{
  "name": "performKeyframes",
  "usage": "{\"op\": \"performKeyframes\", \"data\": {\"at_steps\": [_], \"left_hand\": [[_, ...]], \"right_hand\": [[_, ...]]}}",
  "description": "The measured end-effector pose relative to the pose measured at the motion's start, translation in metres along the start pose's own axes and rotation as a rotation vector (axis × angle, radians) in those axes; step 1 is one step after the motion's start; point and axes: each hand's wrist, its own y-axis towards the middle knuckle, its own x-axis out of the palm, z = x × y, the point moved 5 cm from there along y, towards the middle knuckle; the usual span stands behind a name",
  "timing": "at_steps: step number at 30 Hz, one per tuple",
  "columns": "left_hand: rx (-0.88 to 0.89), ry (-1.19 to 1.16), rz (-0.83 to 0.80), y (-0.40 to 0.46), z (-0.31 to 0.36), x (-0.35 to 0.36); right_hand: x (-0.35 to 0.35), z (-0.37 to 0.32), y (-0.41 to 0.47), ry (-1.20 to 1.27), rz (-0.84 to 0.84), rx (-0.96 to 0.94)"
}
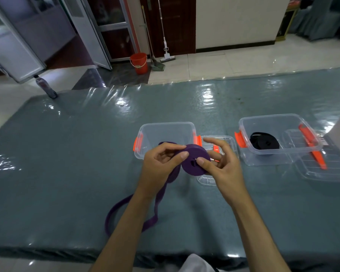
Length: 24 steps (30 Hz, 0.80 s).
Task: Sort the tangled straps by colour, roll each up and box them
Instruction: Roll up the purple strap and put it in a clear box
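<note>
At the centre of the frame the rolling step is under way: the right hand (220,165) pinches the purple strap's coil (194,161) while the left hand (161,163) grips its feeding end, so next the loose tail (126,209) low on the tabletop (67,154) likely needs winding before boxing in the clear box (165,132) behind.

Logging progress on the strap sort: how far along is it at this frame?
Done: a rolled black strap lies in the right box. In hand: left hand and right hand hold a partly wound purple roll. Left: its loose tail still trails on the table, and the middle box looks empty with its lid off.
</note>
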Motion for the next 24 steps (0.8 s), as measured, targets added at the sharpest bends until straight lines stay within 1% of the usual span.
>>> {"op": "performKeyframes", "data": {"at_steps": [3, 6, 8, 9, 12, 14, 16, 18, 21, 23, 24], "left_hand": [[-0.06, -0.083, -0.052, 0.004, -0.004, 0.001], [-0.044, -0.013, -0.127, 0.011, -0.003, -0.003], [-0.006, 0.072, -0.136, 0.013, -0.001, -0.004], [-0.004, 0.086, -0.125, 0.013, -0.001, -0.003], [-0.016, 0.012, -0.111, 0.013, -0.003, -0.001], [-0.038, -0.043, -0.16, 0.016, -0.004, -0.002], [-0.05, -0.025, -0.211, 0.018, -0.004, -0.004], [-0.049, -0.002, -0.189, 0.02, -0.003, -0.009], [-0.066, 0.011, -0.077, 0.023, -0.004, -0.019], [-0.073, 0.07, -0.03, 0.025, -0.006, -0.022], [-0.065, 0.094, -0.016, 0.025, -0.006, -0.023]], "right_hand": [[0.001, -0.002, 0.006, -0.018, 0.041, -0.084], [0.003, 0.008, 0.008, 0.021, 0.011, 0.022], [0.002, 0.013, 0.011, 0.008, -0.03, 0.108], [0.001, 0.013, 0.013, -0.008, -0.039, 0.118], [0.001, 0.006, 0.02, -0.037, -0.039, 0.017], [0.002, 0.002, 0.023, -0.021, 0.006, -0.055], [0.005, 0.001, 0.026, -0.016, 0.048, -0.071], [0.009, 0.003, 0.031, -0.038, 0.026, -0.04], [0.01, 0.008, 0.04, -0.102, -0.051, 0.039], [0.011, 0.009, 0.044, -0.124, -0.104, 0.037], [0.011, 0.007, 0.046, -0.127, -0.1, 0.015]]}}
